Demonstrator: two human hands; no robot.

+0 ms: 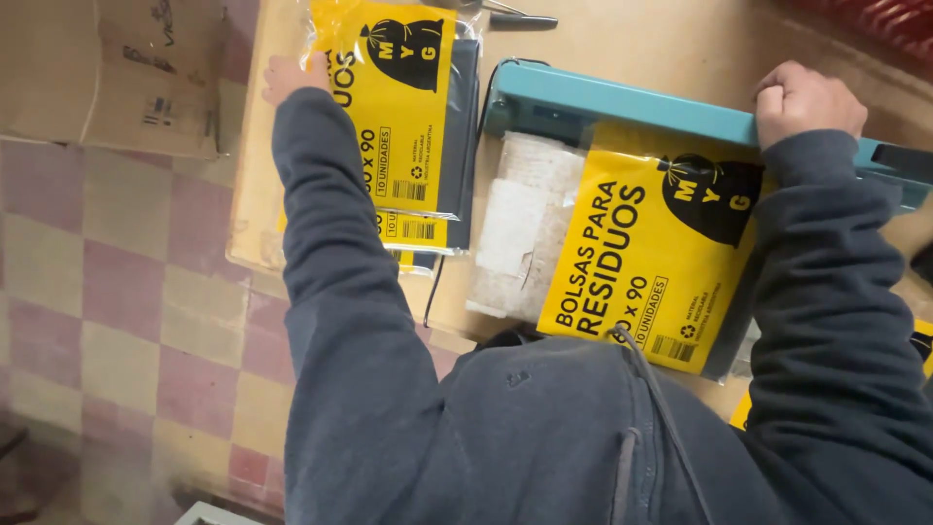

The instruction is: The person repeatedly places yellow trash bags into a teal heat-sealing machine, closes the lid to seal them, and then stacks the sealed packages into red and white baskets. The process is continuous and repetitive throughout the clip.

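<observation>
- Two hands work at a wooden table (255, 185), the largest thing in view; it stands on a floor of pink and cream checked tiles (126, 321), with a cardboard box (107, 73) at the upper left.
- Next in size, a teal impulse heat sealer (622, 105) lies across the table's far side, its long arm lowered over the top edge of a packet.
- That yellow-labelled packet of dark refuse bags (637, 258) lies flat just below the sealer arm, its open end tucked under the bar, beside a pale cloth pad (520, 219).
- A stack of finished yellow packets (408, 126) sits to the left, well apart from the sealer's arm but close to its hinge end.
- Right hand (807, 102): fingers curled into a fist on top of the sealer arm, bearing down on it.
- Left hand (287, 76): it rests at the left edge of the top stacked packet; the sleeve and the packet hide most of the fingers, so I cannot tell whether they grip it or lie flat.
- To do this pressing well, I judge the arm should be held down evenly with the packet's mouth smooth and straight under the bar, so the seam closes without wrinkles.
- Smallest, a dark pen-like tool (520, 17) lies at the top edge.
</observation>
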